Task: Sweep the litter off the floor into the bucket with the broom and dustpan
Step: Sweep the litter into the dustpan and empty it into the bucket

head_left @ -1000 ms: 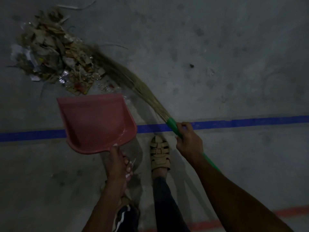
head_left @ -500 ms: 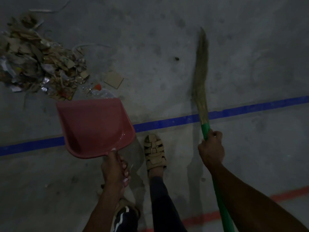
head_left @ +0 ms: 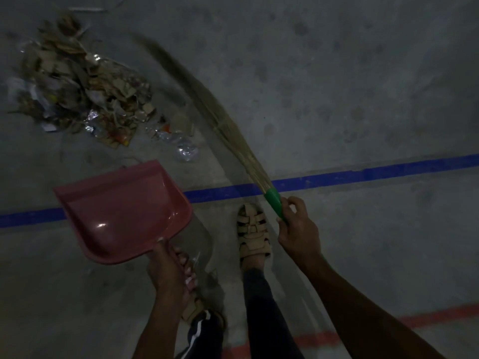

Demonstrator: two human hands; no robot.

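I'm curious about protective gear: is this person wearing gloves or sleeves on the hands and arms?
No. The left hand and right hand are bare, without gloves, and both forearms show no sleeves. No watch, ring or bracelet is visible in this dim light.

**Single head-worn view, looking steeply down at the floor**

One wide-angle camera, worn on the head, faces forward and down from standing height. The concrete floor [head_left: 337,86] fills the frame, with straight floor lines bowed by the lens. Both forearms enter from 6 o'clock. The left hand [head_left: 168,273] sits near at 6 o'clock, the right hand [head_left: 298,229] at 4 o'clock. The litter pile [head_left: 77,86] lies farther off at 10 o'clock. No second view exists, so no overlap applies.
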